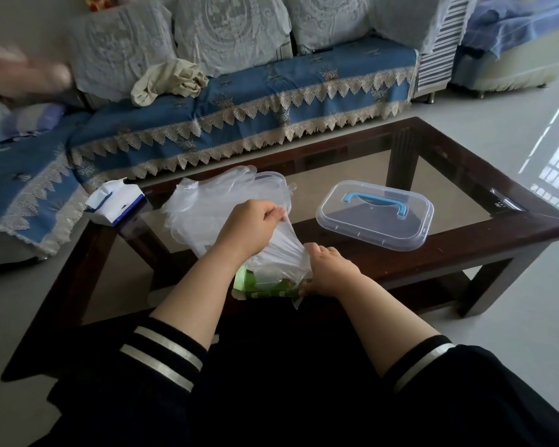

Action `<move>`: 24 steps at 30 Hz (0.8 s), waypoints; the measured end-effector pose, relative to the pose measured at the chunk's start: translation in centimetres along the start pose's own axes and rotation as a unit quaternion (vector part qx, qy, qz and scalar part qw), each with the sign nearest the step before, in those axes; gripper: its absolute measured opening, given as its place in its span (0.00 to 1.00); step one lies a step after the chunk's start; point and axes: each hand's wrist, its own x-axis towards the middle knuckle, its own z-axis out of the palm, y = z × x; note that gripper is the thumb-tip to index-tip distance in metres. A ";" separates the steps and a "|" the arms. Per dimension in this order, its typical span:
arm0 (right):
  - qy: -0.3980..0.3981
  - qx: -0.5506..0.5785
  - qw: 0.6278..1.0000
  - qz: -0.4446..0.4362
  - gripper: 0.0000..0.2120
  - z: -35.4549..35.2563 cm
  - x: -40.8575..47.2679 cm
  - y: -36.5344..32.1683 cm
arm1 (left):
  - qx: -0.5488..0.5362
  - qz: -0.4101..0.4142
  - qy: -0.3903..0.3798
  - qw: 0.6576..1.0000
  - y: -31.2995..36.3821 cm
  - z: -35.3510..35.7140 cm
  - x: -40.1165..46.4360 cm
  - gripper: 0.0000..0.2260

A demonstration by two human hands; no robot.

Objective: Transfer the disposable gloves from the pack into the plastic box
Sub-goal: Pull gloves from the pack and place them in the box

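I see my left hand (pixel 250 225) raised over the near part of the counter (pixel 465 233), its fingers (pixel 273 214) pinched together on a clear glove (pixel 278 250) that stretches down toward the pack. My right hand (pixel 328 269) sits lower, at the near edge of the counter, with its fingers curled onto the green pack (pixel 258 285) and the film coming out of it; I cannot tell exactly how tightly they hold it. The pack lies against the counter's near edge, just in front of my lap. Behind my left hand, the plastic box (pixel 271 182) stands on the glass with a loose heap of gloves (pixel 204 204) lying in it and spilling over its left side. To the right of the box, apart from it, the clear lid (pixel 378 221) with a blue handle (pixel 376 203) lies flat on the glass. A white and blue tissue pack (pixel 116 201) sits at the counter's far left corner. A sofa (pixel 239 101) with a blue cover stands beyond the counter.
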 end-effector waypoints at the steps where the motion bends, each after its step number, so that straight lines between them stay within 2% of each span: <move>1: 0.000 -0.007 1.000 -0.003 0.44 0.0 0.0 -0.1 | 0.000 0.008 0.005 1.000 0.2 -0.2 -0.2 0.12; 4: -0.001 -0.019 1.000 0.005 0.42 -0.1 -0.1 -0.2 | -0.001 0.037 0.029 0.999 1.3 -1.4 -0.6 0.12; 8: 0.001 -0.038 0.999 0.016 0.40 0.1 -0.1 -0.4 | -0.061 0.093 0.096 0.989 2.7 -5.6 -0.3 0.09; 12: -0.008 -0.024 1.000 0.013 0.46 -0.1 -0.1 -0.6 | -0.122 0.110 0.162 0.973 2.1 -9.8 0.8 0.12; 15: -0.029 -0.008 1.000 0.006 0.48 -0.4 -0.1 -0.5 | -0.175 0.051 0.227 0.957 -0.4 -10.9 2.6 0.11; 18: -0.040 -0.004 0.999 0.003 0.48 -0.6 0.0 -0.5 | -0.227 -0.046 0.259 0.938 -3.9 -11.3 4.5 0.10; 24: -0.030 -0.015 0.999 0.004 0.49 -0.2 0.5 -0.4 | -0.168 -0.174 0.265 0.933 -9.9 -9.9 6.4 0.15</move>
